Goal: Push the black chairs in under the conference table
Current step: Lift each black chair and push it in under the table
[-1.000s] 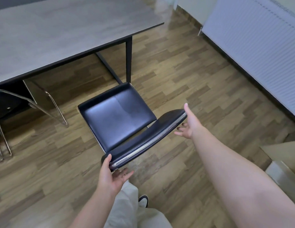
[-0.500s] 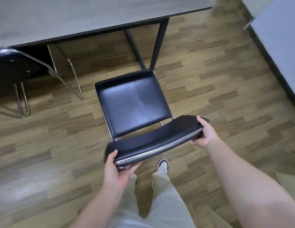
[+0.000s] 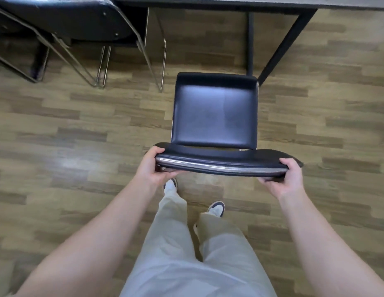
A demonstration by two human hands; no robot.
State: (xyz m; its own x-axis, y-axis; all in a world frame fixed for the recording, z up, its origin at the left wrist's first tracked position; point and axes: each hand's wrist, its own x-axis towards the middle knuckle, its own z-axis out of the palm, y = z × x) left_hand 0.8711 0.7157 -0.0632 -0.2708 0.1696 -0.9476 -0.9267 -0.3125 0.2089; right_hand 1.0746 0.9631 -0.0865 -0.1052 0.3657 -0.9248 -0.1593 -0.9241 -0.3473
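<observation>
A black chair (image 3: 214,114) with a padded seat stands on the wood floor directly in front of me, its seat facing the conference table (image 3: 229,2) at the top edge. My left hand (image 3: 151,166) grips the left end of its backrest (image 3: 219,160). My right hand (image 3: 283,180) grips the right end. The seat's front edge lies just short of the table's black legs (image 3: 279,46). A second black chair (image 3: 64,20) sits at the upper left, its back against the table edge.
The second chair's chrome legs (image 3: 152,61) reach down onto the floor left of my chair. The table's black legs stand right beside the seat's far right corner. My legs and shoes (image 3: 216,207) are right behind the chair. Wood floor lies on both sides.
Both hands have closed on the backrest ends. The chair has turned from an angle to square with the table, and the view has shifted to directly behind it.
</observation>
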